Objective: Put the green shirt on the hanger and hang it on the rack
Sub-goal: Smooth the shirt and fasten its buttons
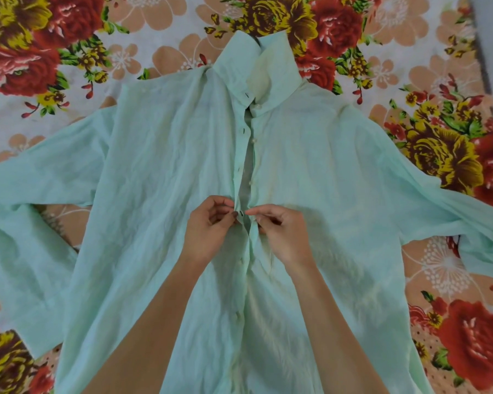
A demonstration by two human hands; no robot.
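Floral bed [439, 66] carries green shirt [160, 166], flat across middle, collar toward far edge. At mid-front (button line) left hand [208, 223] and right hand [279, 228] each pinch placket [244, 172]. Cloth seems thin, limp; hold at shoulders.

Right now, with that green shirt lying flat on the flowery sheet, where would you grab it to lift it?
Probably at both shoulders, either side of the upturned collar, coming from above. The green shirt lies face up with sleeves spread, so it would hang straight from there.
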